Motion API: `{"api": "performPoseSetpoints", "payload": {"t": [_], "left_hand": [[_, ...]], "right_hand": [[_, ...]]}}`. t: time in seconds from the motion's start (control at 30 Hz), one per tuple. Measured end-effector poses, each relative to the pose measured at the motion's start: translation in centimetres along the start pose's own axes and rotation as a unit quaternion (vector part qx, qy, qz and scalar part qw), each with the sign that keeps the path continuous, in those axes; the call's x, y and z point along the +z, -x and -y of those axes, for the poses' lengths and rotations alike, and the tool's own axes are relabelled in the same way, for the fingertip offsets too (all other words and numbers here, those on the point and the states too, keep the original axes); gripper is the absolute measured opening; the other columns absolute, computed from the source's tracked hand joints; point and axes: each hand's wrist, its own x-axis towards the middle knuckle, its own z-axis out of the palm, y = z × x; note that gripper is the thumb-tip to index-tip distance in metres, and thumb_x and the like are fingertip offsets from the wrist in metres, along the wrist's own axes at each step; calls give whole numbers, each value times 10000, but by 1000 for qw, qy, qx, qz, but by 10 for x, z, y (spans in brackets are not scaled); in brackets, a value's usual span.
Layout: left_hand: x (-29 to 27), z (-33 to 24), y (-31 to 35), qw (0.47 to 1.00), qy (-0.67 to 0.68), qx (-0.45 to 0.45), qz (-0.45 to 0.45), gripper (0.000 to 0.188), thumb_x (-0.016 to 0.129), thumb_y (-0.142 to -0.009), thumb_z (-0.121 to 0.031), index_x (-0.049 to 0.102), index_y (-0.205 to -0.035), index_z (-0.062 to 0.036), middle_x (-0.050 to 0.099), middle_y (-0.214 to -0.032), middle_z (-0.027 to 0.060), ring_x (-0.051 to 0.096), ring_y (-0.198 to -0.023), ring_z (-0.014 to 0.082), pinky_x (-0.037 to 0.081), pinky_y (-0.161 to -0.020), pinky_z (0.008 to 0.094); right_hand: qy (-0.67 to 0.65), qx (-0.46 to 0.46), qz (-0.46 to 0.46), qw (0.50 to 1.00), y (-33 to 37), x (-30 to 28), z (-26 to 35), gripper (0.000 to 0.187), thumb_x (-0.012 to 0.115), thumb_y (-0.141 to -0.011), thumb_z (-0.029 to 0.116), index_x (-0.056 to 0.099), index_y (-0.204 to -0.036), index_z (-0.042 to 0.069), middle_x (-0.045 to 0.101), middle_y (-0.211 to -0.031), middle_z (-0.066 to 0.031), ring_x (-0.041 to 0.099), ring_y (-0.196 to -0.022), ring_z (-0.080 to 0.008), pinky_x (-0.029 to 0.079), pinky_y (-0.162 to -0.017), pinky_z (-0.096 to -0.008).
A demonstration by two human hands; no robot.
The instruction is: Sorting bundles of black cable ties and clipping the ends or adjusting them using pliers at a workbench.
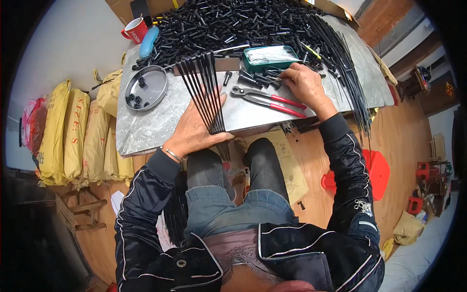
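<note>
My left hand [197, 124] is wrapped round a fanned bundle of thin black rods [206, 92] at the table's front edge. Thicker black ends top the rods. Just right of centre, my right hand [306, 85] has its fingers pinched together beside some loose black tubes [253, 79]; whatever is between the fingertips is too small to make out. Below those tubes lie pincers [262, 98] with red handles, pointing left. A green box [260, 63] of thin white sticks stands just beyond the right hand. One short black tube [227, 78] lies apart, near the bundle.
A heap of black tubular parts [219, 27] covers the table's back. Long black rods [348, 73] hang over its right edge. A round grey dish [160, 90] holds small black pieces. A red mug [136, 30] and a blue case [149, 41] stand back left. Yellow sacks [75, 131] line the left.
</note>
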Motion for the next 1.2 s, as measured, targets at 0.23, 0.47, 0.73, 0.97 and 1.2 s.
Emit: {"api": "performPoseSetpoints", "payload": {"t": [0.23,0.47,0.73,0.97,1.2], "left_hand": [[3,-1,1,999,-32,0,1,955,763,-684,-492,356,-1415,-29,280,-1506,199,239,-1386,438,294,-1108,458],[-3,-3,1,1000,-3,-25,15,988,785,-672,-475,329,-1424,-24,289,-1503,182,229,-1388,429,252,-1129,457],[-8,-6,0,996,-33,-48,64,990,660,-744,-593,295,-1426,24,243,-1520,194,209,-1398,426,240,-1118,475],[-5,1,1,999,-9,-41,9,912,692,-716,-577,410,-1373,-12,286,-1492,181,213,-1391,406,231,-1109,543],[-4,6,5,998,35,-58,12,948,723,-686,-564,377,-1405,-53,255,-1520,163,214,-1408,372,202,-1122,545]], "right_hand": [[-3,-46,-7,999,-2,-3,0,69,646,-801,130,617,-819,70,570,-837,-83,592,-839,-289,480,-703,-401],[-16,-18,-42,999,-23,-14,9,72,614,-822,66,589,-889,60,597,-845,-92,608,-799,-298,490,-667,-376],[-149,-79,-57,984,-116,42,74,101,601,-849,142,611,-920,72,639,-828,-114,629,-799,-306,499,-700,-381],[-129,-17,18,991,-160,66,95,167,587,-876,211,623,-947,64,674,-810,-139,650,-778,-327,503,-690,-384],[-86,-41,-5,995,-153,61,70,132,612,-852,172,630,-914,57,646,-812,-112,631,-744,-309,486,-654,-380]]}}
